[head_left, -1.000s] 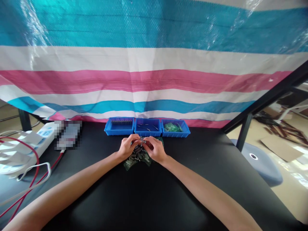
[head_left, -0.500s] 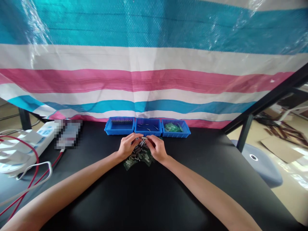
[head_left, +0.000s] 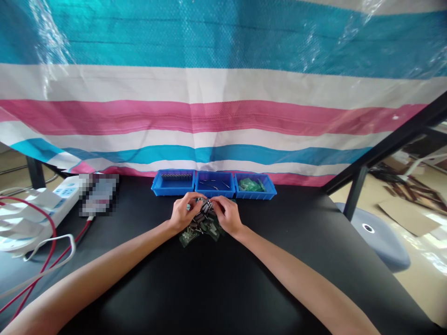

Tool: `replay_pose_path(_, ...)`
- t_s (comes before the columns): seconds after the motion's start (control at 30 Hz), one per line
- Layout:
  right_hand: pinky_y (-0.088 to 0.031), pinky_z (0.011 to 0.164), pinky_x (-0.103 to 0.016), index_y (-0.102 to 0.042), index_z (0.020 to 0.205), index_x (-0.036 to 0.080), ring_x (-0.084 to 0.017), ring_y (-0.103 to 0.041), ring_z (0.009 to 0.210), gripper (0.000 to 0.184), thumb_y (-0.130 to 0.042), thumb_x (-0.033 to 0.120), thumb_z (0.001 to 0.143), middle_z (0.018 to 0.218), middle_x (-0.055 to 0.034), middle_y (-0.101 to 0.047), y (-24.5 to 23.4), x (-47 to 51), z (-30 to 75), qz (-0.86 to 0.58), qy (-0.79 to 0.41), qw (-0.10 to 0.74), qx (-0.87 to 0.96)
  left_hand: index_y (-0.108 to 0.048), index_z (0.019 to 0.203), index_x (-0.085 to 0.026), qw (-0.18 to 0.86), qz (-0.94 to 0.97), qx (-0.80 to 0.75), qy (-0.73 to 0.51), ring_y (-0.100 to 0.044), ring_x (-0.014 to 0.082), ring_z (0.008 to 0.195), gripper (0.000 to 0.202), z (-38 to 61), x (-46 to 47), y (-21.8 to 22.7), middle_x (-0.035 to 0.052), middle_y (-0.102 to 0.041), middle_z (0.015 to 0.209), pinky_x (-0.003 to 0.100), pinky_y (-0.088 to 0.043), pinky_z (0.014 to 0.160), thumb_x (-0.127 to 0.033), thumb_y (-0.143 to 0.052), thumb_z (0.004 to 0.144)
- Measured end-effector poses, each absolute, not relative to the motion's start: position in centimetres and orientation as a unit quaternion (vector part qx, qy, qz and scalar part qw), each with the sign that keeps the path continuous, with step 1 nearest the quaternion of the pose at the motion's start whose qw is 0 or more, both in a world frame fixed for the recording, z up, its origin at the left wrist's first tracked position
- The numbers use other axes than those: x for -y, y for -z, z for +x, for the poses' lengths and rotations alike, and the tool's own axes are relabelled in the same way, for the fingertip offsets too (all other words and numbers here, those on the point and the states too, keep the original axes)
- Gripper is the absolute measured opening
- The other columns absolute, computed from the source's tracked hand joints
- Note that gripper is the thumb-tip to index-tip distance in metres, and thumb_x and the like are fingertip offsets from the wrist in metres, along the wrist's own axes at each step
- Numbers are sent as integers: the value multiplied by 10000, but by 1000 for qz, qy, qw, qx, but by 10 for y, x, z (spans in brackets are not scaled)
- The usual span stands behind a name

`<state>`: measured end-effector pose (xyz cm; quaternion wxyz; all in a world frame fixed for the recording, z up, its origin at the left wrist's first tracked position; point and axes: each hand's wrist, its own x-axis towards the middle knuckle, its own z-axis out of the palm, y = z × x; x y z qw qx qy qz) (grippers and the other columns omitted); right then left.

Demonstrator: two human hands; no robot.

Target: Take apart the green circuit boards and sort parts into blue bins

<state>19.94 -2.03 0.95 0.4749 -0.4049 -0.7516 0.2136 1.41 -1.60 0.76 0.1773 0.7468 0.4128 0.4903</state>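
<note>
A pile of small metal parts [head_left: 199, 217] and little green plastic packets [head_left: 189, 236] lies on the black table. Above the pile's far side, my left hand [head_left: 184, 213] curls with thumb and fingers drawn together; what it pinches, if anything, is too small to make out. Close by on the right, my right hand [head_left: 226, 214] pinches a small shiny metal part [head_left: 209, 203] near the left fingertips. Just beyond my hands stand three blue bins: the left bin [head_left: 173, 190] has a row of small metal rings, the middle bin [head_left: 214, 191] several thin metal pins, the right bin [head_left: 256, 196] green packets.
A white power strip [head_left: 66, 190] with plugs and red and white cables sits at the left, beside a blurred-out device [head_left: 99, 195]. A striped plastic sheet [head_left: 223, 116] hangs behind the table [head_left: 216, 288]. A grey stool [head_left: 379, 242] stands beyond the right edge.
The pale cylindrical part seen between my fingertips has turned or shifted, and a smaller shiny piece shows there now. My left fingers have moved slightly; the arms stay in place.
</note>
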Motion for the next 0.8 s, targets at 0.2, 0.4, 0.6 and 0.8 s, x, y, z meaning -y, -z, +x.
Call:
replay_pose_path(0.2,-487,677,-266,-643,966,188,-164,-630,732,182,-467,227,937,872,-54,-687,-11,22,200,-399,-210,480,752,-652,1085,-196,122,784,-356,-493,-641,121,791,224,12,12,-10,56,-676,918,217,-510,727,-203,-491,929)
replay_pose_path(0.4,-470,570,-246,-605,1080,198,-128,-544,566,197,-522,247,907,776,-29,-637,-8,24,201,-385,-204,451,779,-635,1011,-186,141,770,-385,-489,-671,114,685,185,10,8,1,23,-713,832,191,-522,665,-317,-580,893)
replay_pose_path(0.6,-499,627,-251,-608,1079,201,-149,-604,662,196,-533,250,905,846,-54,-651,-3,23,199,-363,-192,443,797,-613,1011,-181,179,765,-388,-481,-672,110,617,218,9,8,8,22,-720,800,177,-522,614,-358,-582,887)
replay_pose_path(0.8,-526,735,-274,-608,1073,196,-179,-669,805,186,-487,244,940,935,-69,-693,-5,23,200,-378,-197,462,777,-642,1057,-191,129,779,-390,-473,-654,111,632,243,12,9,-4,37,-724,863,197,-523,646,-357,-575,893)
